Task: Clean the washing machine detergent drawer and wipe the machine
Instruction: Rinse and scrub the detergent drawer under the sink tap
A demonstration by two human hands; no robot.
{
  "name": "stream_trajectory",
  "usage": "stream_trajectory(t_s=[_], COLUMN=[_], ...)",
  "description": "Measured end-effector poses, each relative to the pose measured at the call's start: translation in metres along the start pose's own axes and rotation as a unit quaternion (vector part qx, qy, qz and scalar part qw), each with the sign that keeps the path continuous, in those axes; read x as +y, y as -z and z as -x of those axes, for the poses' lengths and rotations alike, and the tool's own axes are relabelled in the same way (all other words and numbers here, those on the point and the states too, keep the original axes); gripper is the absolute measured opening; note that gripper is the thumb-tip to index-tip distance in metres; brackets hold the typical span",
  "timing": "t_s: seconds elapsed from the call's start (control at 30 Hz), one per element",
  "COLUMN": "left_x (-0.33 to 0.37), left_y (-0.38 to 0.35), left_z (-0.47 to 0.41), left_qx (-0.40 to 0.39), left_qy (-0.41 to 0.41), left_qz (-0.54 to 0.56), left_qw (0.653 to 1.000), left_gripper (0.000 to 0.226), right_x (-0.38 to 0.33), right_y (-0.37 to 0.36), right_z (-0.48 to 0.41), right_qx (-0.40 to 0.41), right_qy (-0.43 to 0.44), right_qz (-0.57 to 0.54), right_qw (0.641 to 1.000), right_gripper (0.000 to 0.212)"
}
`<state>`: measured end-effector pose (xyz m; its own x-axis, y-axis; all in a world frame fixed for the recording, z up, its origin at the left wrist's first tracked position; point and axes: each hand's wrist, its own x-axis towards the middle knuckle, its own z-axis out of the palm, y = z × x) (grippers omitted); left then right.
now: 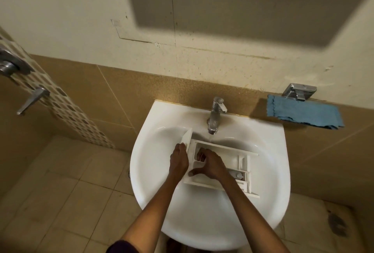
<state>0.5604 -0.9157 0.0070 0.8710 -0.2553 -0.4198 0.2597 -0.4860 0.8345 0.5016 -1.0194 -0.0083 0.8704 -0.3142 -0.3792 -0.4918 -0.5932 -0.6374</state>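
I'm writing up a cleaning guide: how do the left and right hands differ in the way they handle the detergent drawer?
The left hand grips the detergent drawer by its front panel, outside the tray; the right hand lies over the tray itself. The left hand's fingers wrap the panel's edge; the right hand's fingers dip into a compartment, thumb spread along the near side. Both are bare and touch the drawer over the sink.
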Motion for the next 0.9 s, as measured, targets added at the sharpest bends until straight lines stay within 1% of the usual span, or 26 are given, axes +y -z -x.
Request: stream_trajectory(t_s=[0.03, 0.1, 0.17, 0.2, 0.27, 0.33, 0.4, 0.47, 0.53, 0.63, 0.7, 0.8, 0.83, 0.9], left_x=[0.000, 0.002, 0.002, 0.001, 0.000, 0.001, 0.002, 0.003, 0.003, 0.003, 0.003, 0.002, 0.002, 0.003], left_y=[0.000, 0.001, 0.001, 0.001, 0.001, 0.000, -0.001, 0.000, 0.001, 0.001, 0.000, 0.000, 0.000, 0.000], left_z=[0.000, 0.001, 0.000, 0.000, 0.000, 0.000, 0.000, 0.001, 0.002, 0.001, 0.000, 0.000, 0.000, 0.000], left_qx=[-0.001, -0.003, -0.006, -0.006, -0.004, 0.000, 0.000, -0.002, -0.002, 0.000, -0.001, -0.001, -0.002, -0.003], left_qy=[0.001, 0.005, 0.007, 0.005, 0.004, 0.008, 0.012, 0.010, 0.004, 0.004, 0.007, 0.003, 0.002, 0.005], left_qz=[-0.001, -0.005, -0.009, -0.009, -0.006, -0.004, -0.006, -0.004, -0.004, -0.004, -0.004, -0.010, -0.012, -0.012], left_qw=[1.000, 1.000, 1.000, 1.000, 1.000, 1.000, 1.000, 1.000, 1.000, 1.000, 1.000, 1.000, 1.000, 1.000], left_gripper=[0.041, 0.041, 0.042, 0.042, 0.041, 0.041, 0.040, 0.037, 0.033, 0.036, 0.039, 0.038, 0.037, 0.035], right_x=[0.005, 0.013, 0.017, 0.016, 0.009, 0.001, 0.000, 0.003, 0.009, 0.014, 0.013, 0.012, 0.013, 0.016], right_y=[0.002, 0.008, 0.013, 0.013, 0.007, -0.002, -0.009, -0.006, 0.002, 0.014, 0.011, 0.001, 0.001, 0.008], right_z=[-0.001, -0.003, -0.004, -0.004, 0.000, 0.006, 0.008, 0.007, 0.004, 0.000, 0.001, 0.005, 0.006, 0.008], right_qx=[-0.015, -0.069, -0.116, -0.122, -0.098, -0.063, -0.048, -0.064, -0.103, -0.155, -0.155, -0.111, -0.108, -0.130], right_qy=[0.012, 0.035, 0.041, 0.039, 0.027, 0.012, 0.018, 0.024, 0.028, 0.033, 0.036, 0.052, 0.060, 0.071], right_qz=[-0.014, -0.003, 0.043, 0.068, 0.092, 0.111, 0.147, 0.139, 0.108, 0.101, 0.120, 0.159, 0.157, 0.132], right_qw=[1.000, 0.997, 0.992, 0.989, 0.991, 0.992, 0.988, 0.988, 0.988, 0.982, 0.980, 0.980, 0.980, 0.980], right_gripper=[0.057, 0.054, 0.058, 0.060, 0.062, 0.074, 0.081, 0.080, 0.078, 0.079, 0.081, 0.092, 0.093, 0.093])
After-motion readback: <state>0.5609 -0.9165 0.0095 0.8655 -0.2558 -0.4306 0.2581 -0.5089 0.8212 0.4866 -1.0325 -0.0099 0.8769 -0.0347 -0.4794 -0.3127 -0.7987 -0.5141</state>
